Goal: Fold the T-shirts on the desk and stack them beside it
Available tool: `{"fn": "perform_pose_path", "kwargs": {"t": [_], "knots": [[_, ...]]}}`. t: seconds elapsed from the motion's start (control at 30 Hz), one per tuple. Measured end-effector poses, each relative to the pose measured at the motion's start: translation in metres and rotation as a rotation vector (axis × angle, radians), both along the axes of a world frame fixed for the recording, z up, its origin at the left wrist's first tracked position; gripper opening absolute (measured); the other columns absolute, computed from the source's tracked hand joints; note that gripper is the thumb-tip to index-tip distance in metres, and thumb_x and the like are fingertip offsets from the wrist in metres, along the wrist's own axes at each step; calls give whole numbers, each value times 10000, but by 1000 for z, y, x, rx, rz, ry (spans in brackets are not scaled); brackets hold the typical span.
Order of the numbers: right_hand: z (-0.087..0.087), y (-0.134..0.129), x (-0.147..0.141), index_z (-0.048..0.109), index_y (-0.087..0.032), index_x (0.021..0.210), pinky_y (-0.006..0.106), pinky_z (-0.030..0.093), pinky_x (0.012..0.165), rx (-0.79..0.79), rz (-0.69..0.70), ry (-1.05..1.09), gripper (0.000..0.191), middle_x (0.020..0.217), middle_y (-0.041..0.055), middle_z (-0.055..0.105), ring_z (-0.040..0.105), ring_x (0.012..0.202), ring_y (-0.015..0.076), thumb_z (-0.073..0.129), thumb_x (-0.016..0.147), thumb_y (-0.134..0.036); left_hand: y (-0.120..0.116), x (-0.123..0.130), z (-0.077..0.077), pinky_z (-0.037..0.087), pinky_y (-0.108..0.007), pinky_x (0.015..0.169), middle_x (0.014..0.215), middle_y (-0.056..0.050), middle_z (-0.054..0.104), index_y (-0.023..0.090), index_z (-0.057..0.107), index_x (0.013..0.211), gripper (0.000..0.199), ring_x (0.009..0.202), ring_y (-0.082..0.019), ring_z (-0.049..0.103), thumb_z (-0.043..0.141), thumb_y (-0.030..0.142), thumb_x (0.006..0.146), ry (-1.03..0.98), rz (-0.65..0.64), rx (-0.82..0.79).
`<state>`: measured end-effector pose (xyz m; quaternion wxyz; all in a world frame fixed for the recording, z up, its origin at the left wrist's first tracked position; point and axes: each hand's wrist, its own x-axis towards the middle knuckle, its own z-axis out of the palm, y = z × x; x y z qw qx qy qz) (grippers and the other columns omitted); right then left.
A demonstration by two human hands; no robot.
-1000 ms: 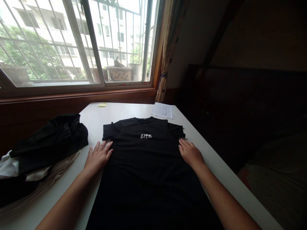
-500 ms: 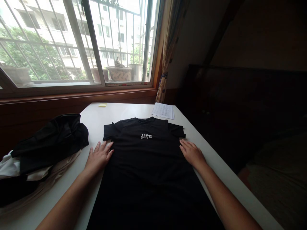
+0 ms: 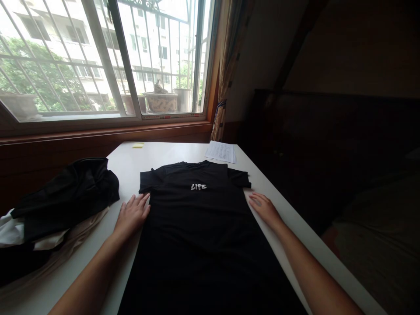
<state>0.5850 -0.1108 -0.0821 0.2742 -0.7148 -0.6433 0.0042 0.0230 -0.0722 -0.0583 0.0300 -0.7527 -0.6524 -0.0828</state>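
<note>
A black T-shirt (image 3: 200, 236) with white "LIFE" lettering on the chest lies spread out on the white table (image 3: 173, 151). Its collar points toward the window and its short sleeves stick out to both sides. My left hand (image 3: 133, 213) rests flat at the shirt's left edge, below the sleeve, with fingers stretched out and their tips at the fabric. Just off the right edge, under the other sleeve, is my right hand (image 3: 265, 209), its fingers extended and slightly bent. Neither hand holds anything. The shirt's lower hem runs out of view.
A heap of clothes (image 3: 65, 197), black, white and beige, lies on the table's left side. Papers (image 3: 221, 152) and a yellow sticky note (image 3: 138, 145) are at the far edge. Beyond are a barred window (image 3: 160, 65) and a tied curtain (image 3: 219, 113).
My right hand has drawn slightly away from the shirt's right edge. My left hand has shifted a little outward too. The shirt lies as before; the view has moved slightly.
</note>
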Motion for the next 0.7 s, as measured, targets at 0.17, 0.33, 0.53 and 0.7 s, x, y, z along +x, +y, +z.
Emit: {"fn": "perform_pose_path", "kwargs": {"t": [0.17,0.33,0.53,0.7], "knots": [[8,-5,-5,751,-229,872,412,463,1001,25,-48,36,372,1079,106,707,637,1043,282,540,859,-534,-1,-1,7,413,-441,1067,1364,-135,603,182,578,1337,466,1268,-318,528,441,432,969,-91,-51,110],[25,-2,-28,733,-231,827,359,471,900,-97,-103,94,289,968,69,703,646,937,253,657,798,-508,-3,0,13,480,-413,894,1040,-121,656,186,636,995,327,995,-307,600,510,476,909,-154,-65,135],[35,18,-42,697,-225,732,310,461,739,-188,-240,188,167,842,64,720,667,856,248,692,766,-388,-5,7,14,472,-339,748,853,-41,658,204,565,1075,266,826,-243,644,485,390,903,-362,-112,65],[37,28,-37,709,-221,688,272,450,655,-238,-263,335,98,729,40,719,669,756,215,706,729,-310,-9,11,17,455,-320,704,840,-23,651,211,552,1139,294,783,-228,651,484,345,886,-406,-100,45]]}}
